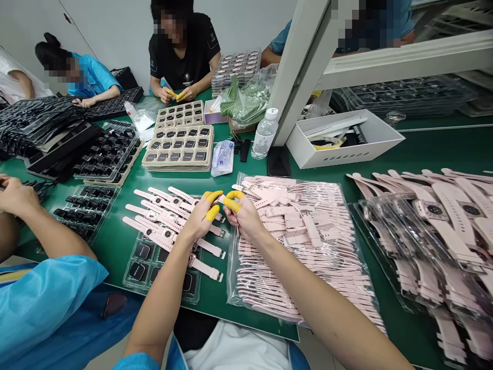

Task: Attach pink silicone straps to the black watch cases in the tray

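Observation:
My left hand [203,216] and my right hand [243,211], with yellow finger cots on their fingertips, meet over the table. Both pinch a small pink piece [222,198] that looks like a watch strap, mostly hidden by the fingers. Below my left hand, several smartwatches with pink straps [152,234] lie across a clear plastic tray [129,280]. Dark square watch faces [137,271] show in the tray's pockets. Beside my right hand, many pink straps [269,277] lie packed in a clear bag, with loose strap pieces [295,221] on top.
Stacked trays of pink-strapped watches [435,221] stand at right. Ahead are beige trays of watch faces [177,146], a water bottle [265,134], a black phone [279,162] and a white box [342,144] against a post [298,72]. A co-worker's arm [57,226] is close at left.

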Motion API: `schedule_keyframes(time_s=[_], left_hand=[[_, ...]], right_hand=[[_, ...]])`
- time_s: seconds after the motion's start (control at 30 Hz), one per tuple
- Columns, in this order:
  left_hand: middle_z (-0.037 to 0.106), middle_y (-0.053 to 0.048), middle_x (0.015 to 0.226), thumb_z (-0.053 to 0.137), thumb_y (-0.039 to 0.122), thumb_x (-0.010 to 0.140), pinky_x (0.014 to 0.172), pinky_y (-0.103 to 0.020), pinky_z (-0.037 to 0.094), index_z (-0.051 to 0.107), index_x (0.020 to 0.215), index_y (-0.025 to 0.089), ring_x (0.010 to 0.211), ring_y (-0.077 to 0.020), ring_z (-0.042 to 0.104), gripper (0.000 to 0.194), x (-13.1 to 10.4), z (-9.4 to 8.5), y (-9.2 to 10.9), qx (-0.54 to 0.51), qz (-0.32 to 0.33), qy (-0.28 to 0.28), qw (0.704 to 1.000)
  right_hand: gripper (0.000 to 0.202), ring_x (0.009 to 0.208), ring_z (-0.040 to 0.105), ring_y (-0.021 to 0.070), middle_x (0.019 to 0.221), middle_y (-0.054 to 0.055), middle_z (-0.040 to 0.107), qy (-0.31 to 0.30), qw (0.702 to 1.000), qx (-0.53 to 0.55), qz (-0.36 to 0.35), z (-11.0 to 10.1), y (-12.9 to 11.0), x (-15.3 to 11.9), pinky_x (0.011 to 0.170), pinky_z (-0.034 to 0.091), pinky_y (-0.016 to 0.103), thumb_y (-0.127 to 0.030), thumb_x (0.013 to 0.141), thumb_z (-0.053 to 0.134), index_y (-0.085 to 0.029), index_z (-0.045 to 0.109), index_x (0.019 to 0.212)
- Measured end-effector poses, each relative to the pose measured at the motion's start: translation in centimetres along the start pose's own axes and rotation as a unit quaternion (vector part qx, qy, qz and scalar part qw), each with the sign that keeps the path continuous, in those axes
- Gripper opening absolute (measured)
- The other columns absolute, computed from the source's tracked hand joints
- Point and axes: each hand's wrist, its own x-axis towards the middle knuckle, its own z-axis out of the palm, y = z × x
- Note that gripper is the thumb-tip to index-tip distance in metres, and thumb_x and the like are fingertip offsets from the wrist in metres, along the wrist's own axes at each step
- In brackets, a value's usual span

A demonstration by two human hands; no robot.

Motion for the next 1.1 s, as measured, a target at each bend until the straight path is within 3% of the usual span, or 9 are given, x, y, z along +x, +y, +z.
schedule_keyframes(time_s=[0.17, 0.53, 0.67, 0.87, 1.1], left_hand=[[0.063, -0.011, 0.123, 0.035, 0.035, 0.108, 0.104, -0.041, 0.050, 0.058, 0.141, 0.019, 0.115, -0.0243, 0.061, 0.043, 0.20, 0.01, 0.24, -0.039, -0.019, 0.014, 0.999], [0.065, -0.009, 0.105, 0.045, 0.026, 0.099, 0.092, -0.038, 0.052, 0.066, 0.125, 0.019, 0.099, -0.0230, 0.061, 0.034, 0.26, 0.28, -0.42, 0.013, -0.010, -0.013, 1.000], [0.065, -0.010, 0.111, 0.041, 0.028, 0.100, 0.097, -0.041, 0.051, 0.065, 0.127, 0.019, 0.103, -0.0252, 0.060, 0.037, 0.21, -0.02, -0.14, -0.019, -0.023, -0.027, 0.999], [0.062, -0.009, 0.111, 0.046, 0.024, 0.089, 0.094, -0.041, 0.051, 0.063, 0.127, 0.020, 0.102, -0.0259, 0.058, 0.041, 0.19, -0.05, -0.14, -0.039, -0.034, -0.054, 0.997], [0.062, -0.008, 0.106, 0.043, 0.023, 0.091, 0.093, -0.041, 0.049, 0.060, 0.111, 0.019, 0.098, -0.0243, 0.058, 0.027, 0.40, 0.15, 0.30, -0.036, -0.027, -0.045, 0.998]], right_hand=[[0.049, 0.036, 0.028, 0.0045, 0.055, -0.011, 0.056, 0.004, 1.000, -0.012, -0.011, 0.07, 0.20, 0.00, 0.037, 0.015, 0.017, -0.047, 0.075, 0.083, -0.026, 0.043, 0.095], [0.054, 0.037, 0.030, 0.0057, 0.054, -0.011, 0.053, 0.013, 0.999, -0.035, -0.027, 0.25, -0.02, -0.13, 0.038, 0.016, 0.019, -0.054, 0.075, 0.084, -0.027, 0.042, 0.095], [0.054, 0.038, 0.031, 0.0061, 0.055, -0.011, 0.054, 0.003, 0.998, -0.051, -0.039, 0.12, 0.16, 0.01, 0.038, 0.018, 0.020, -0.055, 0.075, 0.083, -0.027, 0.042, 0.095], [0.053, 0.038, 0.033, 0.0065, 0.055, -0.010, 0.054, -0.002, 0.997, -0.064, -0.050, -0.02, 0.04, -0.01, 0.039, 0.021, 0.020, -0.056, 0.076, 0.082, -0.027, 0.043, 0.095], [0.050, 0.039, 0.035, 0.0068, 0.055, -0.010, 0.053, -0.011, 0.994, -0.078, -0.071, -0.11, 0.15, 0.13, 0.040, 0.022, 0.020, -0.057, 0.080, 0.080, -0.026, 0.043, 0.094]])
